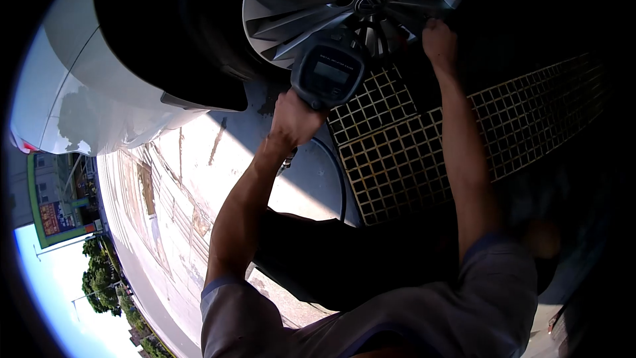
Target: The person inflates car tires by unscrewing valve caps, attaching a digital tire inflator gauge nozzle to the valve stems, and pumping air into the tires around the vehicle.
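A dark digital inflator gauge (329, 69) with a small grey display is gripped by my left hand (297, 119), in front of the lower edge of a car wheel (318, 10). A black hose runs down from below that hand to the ground. At the wheel's lower right, my right hand (440, 43) has its fingers closed near the rim; what they hold, if anything, is too dark and small to name. The tyre (212, 20) around the spokes is in deep shadow.
The pale car body (99, 86) fills the upper left. A metal floor grating (397, 159) lies below the wheel, between and beyond my forearms. Sunlit concrete (192, 179) is at the left, with a signboard (58, 217) and trees farther off.
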